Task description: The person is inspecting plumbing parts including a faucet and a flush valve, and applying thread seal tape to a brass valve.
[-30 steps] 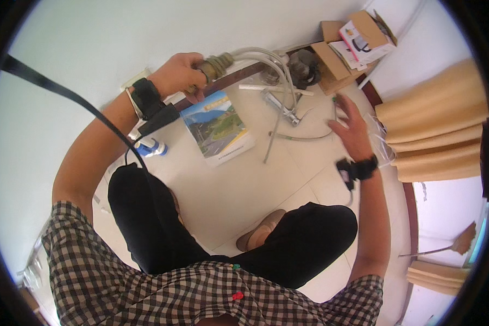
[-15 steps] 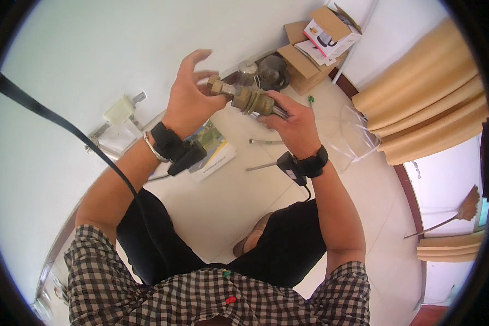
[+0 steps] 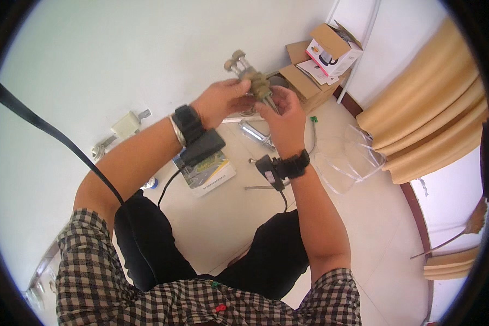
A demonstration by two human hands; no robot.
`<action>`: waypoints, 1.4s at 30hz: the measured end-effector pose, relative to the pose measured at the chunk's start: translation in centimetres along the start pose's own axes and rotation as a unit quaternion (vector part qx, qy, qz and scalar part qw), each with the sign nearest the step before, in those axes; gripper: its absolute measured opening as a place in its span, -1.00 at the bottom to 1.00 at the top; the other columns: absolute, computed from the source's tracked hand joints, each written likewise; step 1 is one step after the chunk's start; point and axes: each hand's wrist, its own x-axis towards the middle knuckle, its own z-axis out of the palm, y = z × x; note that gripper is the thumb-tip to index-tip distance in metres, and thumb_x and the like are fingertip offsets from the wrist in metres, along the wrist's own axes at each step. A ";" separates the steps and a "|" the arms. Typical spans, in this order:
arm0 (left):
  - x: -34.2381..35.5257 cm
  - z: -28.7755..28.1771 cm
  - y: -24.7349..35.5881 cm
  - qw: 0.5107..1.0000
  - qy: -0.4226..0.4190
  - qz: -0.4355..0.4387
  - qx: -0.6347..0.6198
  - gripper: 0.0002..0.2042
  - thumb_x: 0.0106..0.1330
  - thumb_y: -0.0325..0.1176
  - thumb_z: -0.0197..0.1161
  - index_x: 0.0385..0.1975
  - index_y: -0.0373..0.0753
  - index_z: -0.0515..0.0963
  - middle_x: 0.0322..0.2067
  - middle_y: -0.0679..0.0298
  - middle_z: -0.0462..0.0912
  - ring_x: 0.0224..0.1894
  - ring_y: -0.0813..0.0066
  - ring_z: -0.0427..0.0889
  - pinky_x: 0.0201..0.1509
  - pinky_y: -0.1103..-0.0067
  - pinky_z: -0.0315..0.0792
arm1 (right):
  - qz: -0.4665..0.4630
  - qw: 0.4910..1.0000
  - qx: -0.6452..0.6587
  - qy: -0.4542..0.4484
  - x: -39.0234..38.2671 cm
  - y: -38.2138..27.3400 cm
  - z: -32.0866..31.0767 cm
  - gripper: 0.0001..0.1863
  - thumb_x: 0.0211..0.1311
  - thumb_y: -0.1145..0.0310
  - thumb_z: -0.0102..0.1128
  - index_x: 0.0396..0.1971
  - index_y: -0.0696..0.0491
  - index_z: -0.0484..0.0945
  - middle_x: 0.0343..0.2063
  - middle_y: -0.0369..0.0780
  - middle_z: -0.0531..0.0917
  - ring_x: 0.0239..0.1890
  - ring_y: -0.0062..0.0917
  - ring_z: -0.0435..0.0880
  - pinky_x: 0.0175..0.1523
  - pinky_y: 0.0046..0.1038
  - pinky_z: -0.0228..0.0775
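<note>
Up in front of me, by the wall, I hold a metal fitting (image 3: 259,82) with a thick brass-coloured middle, two brass-coloured knobs or nuts on short bright stems at its upper end, and silvery rods at its lower end. My left hand (image 3: 223,100) grips its middle from the left, thumb on the brass part. Closed round the lower end is my right hand (image 3: 286,111), its fingertips partly hidden. Below my hands, a chrome faucet-like piece (image 3: 255,134) lies on the tiled floor. The fitting's exact kind cannot be made out.
A booklet (image 3: 207,176) lies on the floor below my left wrist, near a thin metal rod (image 3: 261,187). Open cardboard boxes (image 3: 309,81) stand in the corner. White straps (image 3: 358,157) lie beside the yellow curtain (image 3: 418,119). A black cable (image 3: 65,138) crosses at left.
The fitting has tilted so its nut end points up toward the wall. My left hand has moved down and right from the nut end onto the brass middle. The chrome piece has come into sight.
</note>
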 end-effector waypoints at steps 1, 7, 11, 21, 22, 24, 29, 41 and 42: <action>0.7 0.4 0.5 0.999 -0.018 -0.006 -0.031 -0.52 0.34 -0.11 0.09 0.11 -0.34 0.32 0.03 0.18 0.47 0.07 0.38 0.44 0.17 0.45 0.29 | 0.000 0.999 0.039 0.018 0.5 0.1 -0.2 -0.54 -0.01 0.43 0.33 -0.09 0.23 0.40 -0.33 -0.16 0.58 -0.29 -0.58 0.57 -0.18 -0.55 0.44; 1.9 0.6 0.5 0.997 -0.035 0.017 -0.062 -0.56 0.33 -0.14 0.11 0.08 -0.31 0.33 0.02 0.19 0.46 0.08 0.36 0.42 0.23 0.41 0.25 | 0.027 0.995 0.094 0.034 1.8 0.3 -0.8 -0.56 0.14 0.22 0.28 -0.14 0.25 0.41 -0.42 -0.23 0.55 -0.48 -0.69 0.47 -0.44 -0.64 0.34; 2.5 -0.6 -0.5 0.998 -0.051 -0.009 -0.032 -0.54 0.32 -0.14 0.11 0.11 -0.30 0.31 0.03 0.20 0.45 0.07 0.37 0.43 0.23 0.41 0.26 | 0.156 0.980 0.122 -0.015 0.9 0.2 -2.0 -0.56 0.19 0.12 0.22 -0.19 0.23 0.47 -0.52 -0.31 0.53 -0.52 -0.74 0.45 -0.45 -0.67 0.31; 5.3 0.6 -2.8 0.992 -0.111 -0.006 -0.050 -0.59 0.20 -0.47 0.13 0.09 -0.34 0.38 0.00 0.20 0.51 0.09 0.35 0.47 0.26 0.38 0.27 | 0.038 0.986 -0.154 0.045 -0.5 0.4 -4.5 -0.57 -0.04 0.38 0.36 -0.16 0.14 0.43 -0.32 -0.22 0.60 -0.31 -0.58 0.57 -0.15 -0.51 0.44; 5.5 0.5 -3.0 0.991 -0.119 -0.008 -0.056 -0.59 0.20 -0.47 0.13 0.09 -0.34 0.38 0.00 0.20 0.51 0.09 0.35 0.47 0.26 0.38 0.27 | 0.007 0.980 -0.195 0.048 -0.5 0.5 -4.9 -0.57 -0.05 0.38 0.36 -0.16 0.15 0.42 -0.32 -0.22 0.60 -0.29 -0.57 0.58 -0.13 -0.51 0.44; 5.9 0.7 -3.0 0.990 -0.126 0.001 -0.065 -0.60 0.16 -0.51 0.17 0.05 -0.33 0.42 -0.03 0.22 0.54 0.08 0.37 0.47 0.27 0.40 0.26 | -0.022 0.968 -0.244 0.051 -0.7 0.4 -5.5 -0.57 -0.05 0.38 0.37 -0.17 0.16 0.42 -0.31 -0.21 0.60 -0.27 -0.56 0.58 -0.12 -0.51 0.43; 6.3 1.3 -1.8 0.991 -0.126 0.029 -0.030 -0.61 0.14 -0.53 0.22 0.01 -0.33 0.46 -0.06 0.22 0.56 0.03 0.41 0.51 0.23 0.45 0.31 | 0.142 0.988 0.053 -0.009 -1.2 -0.6 -6.4 -0.63 0.11 0.40 0.25 -0.14 0.28 0.41 -0.28 -0.10 0.61 -0.24 -0.44 0.63 -0.08 -0.46 0.45; 5.3 2.1 -0.5 0.992 -0.089 0.065 0.054 -0.69 0.11 -0.40 0.36 -0.14 -0.32 0.57 -0.23 0.28 0.63 -0.17 0.56 0.56 0.00 0.59 0.41 | 0.082 0.996 -0.029 -0.004 -1.6 -1.8 -5.9 -0.58 0.09 0.51 0.26 -0.05 0.23 0.35 -0.26 -0.15 0.58 -0.21 -0.50 0.59 -0.02 -0.50 0.43; 5.2 2.2 -0.2 0.992 -0.079 0.065 0.071 -0.69 0.10 -0.37 0.38 -0.15 -0.31 0.58 -0.24 0.30 0.63 -0.18 0.57 0.55 -0.02 0.59 0.41 | 0.078 0.996 -0.032 -0.010 -1.4 -1.7 -5.2 -0.58 0.09 0.51 0.26 -0.05 0.23 0.35 -0.26 -0.15 0.58 -0.21 -0.50 0.59 -0.02 -0.50 0.43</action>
